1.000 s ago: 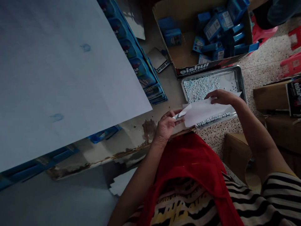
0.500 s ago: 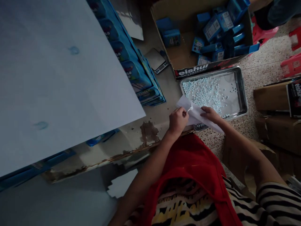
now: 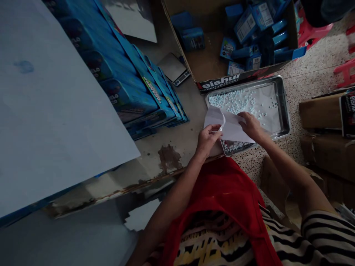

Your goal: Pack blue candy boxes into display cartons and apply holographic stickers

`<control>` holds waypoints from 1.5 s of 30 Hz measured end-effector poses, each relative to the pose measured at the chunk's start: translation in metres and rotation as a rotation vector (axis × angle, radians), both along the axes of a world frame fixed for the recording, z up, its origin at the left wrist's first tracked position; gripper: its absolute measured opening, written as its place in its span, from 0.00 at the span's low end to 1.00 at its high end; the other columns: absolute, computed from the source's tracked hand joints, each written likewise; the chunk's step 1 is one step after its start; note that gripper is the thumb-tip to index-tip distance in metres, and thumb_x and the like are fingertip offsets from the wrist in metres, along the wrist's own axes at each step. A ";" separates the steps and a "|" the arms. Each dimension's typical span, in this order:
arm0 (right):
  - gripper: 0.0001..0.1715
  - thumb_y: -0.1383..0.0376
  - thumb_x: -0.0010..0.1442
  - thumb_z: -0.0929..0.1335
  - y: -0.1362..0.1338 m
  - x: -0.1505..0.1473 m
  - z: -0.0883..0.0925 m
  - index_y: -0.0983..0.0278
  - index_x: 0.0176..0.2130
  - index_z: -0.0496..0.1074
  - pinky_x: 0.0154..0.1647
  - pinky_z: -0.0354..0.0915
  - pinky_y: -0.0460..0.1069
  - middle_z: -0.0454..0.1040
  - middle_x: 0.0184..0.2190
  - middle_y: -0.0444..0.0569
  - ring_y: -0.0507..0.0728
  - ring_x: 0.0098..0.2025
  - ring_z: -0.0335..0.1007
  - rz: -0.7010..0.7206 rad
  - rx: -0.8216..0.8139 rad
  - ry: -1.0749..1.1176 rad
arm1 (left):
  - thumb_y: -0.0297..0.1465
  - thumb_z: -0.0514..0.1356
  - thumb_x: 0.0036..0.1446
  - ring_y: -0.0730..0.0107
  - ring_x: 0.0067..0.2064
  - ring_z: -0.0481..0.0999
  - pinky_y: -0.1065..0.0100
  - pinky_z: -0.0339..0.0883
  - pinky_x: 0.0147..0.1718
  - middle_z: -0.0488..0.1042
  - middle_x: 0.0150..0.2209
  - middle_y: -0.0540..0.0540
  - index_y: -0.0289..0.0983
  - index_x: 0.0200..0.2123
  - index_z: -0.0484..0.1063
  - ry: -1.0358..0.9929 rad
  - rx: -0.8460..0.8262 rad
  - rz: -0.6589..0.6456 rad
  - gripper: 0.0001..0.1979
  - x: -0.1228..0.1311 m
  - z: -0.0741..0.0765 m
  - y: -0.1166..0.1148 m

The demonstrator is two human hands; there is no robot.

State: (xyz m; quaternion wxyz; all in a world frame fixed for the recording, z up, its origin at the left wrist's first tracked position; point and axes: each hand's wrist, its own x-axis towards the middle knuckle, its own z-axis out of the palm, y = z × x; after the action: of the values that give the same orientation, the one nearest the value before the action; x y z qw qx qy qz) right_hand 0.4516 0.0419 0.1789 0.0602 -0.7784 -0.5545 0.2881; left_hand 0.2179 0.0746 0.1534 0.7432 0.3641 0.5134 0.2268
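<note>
Pinched at its curled left edge by the left hand and gripped on the other side by the right hand: thin, creased white paper sheet, held just over the near corner of a shallow shiny metal tray scattered with small pale round pellets. Behind, open cardboard box holding blue packets.

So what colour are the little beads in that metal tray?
The beads in the tray are white mixed with pale blue, clearest in the head view.

"eishu" on the cardboard box.
</note>
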 end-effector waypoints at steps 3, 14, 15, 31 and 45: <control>0.32 0.70 0.64 0.68 -0.002 -0.020 0.025 0.62 0.67 0.69 0.68 0.59 0.71 0.68 0.67 0.64 0.76 0.68 0.60 0.032 0.164 -0.215 | 0.38 0.71 0.50 0.65 0.39 0.84 0.66 0.80 0.37 0.82 0.47 0.42 0.37 0.47 0.80 -0.026 -0.035 0.019 0.21 0.004 -0.001 0.001; 0.26 0.41 0.67 0.71 0.010 -0.055 0.034 0.61 0.41 0.78 0.38 0.65 0.51 0.81 0.32 0.51 0.58 0.35 0.75 -0.376 0.005 0.302 | 0.26 0.65 0.57 0.64 0.42 0.79 0.62 0.74 0.47 0.80 0.42 0.45 0.40 0.43 0.73 0.404 0.503 -0.101 0.10 0.031 0.019 -0.004; 0.27 0.41 0.66 0.72 0.014 -0.052 0.030 0.62 0.38 0.79 0.38 0.64 0.51 0.81 0.32 0.51 0.58 0.34 0.75 -0.388 -0.001 0.282 | 0.25 0.66 0.57 0.63 0.41 0.78 0.62 0.73 0.47 0.79 0.40 0.46 0.41 0.41 0.71 0.457 0.549 -0.127 0.10 0.034 0.020 -0.006; 0.07 0.64 0.56 0.69 0.046 -0.040 -0.019 0.64 0.28 0.76 0.33 0.61 0.46 0.76 0.23 0.44 0.52 0.29 0.70 -0.415 -0.012 0.563 | 0.22 0.57 0.67 0.49 0.48 0.75 0.52 0.65 0.48 0.78 0.42 0.37 0.41 0.38 0.73 0.595 0.940 -0.600 0.08 0.048 0.003 -0.017; 0.10 0.58 0.52 0.71 0.040 -0.013 -0.014 0.64 0.31 0.75 0.38 0.60 0.47 0.78 0.27 0.44 0.52 0.32 0.70 -0.403 -0.235 0.967 | 0.61 0.73 0.42 0.64 0.38 0.78 0.66 0.69 0.38 0.82 0.36 0.43 0.38 0.36 0.81 0.058 -0.217 0.029 0.32 0.021 -0.027 0.026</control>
State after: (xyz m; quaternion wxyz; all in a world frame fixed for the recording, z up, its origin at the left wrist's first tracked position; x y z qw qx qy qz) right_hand 0.4383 0.0819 0.1648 0.2754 -0.6494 -0.2673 0.6566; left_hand 0.2386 0.1003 0.1262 0.7598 0.2805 0.5613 0.1701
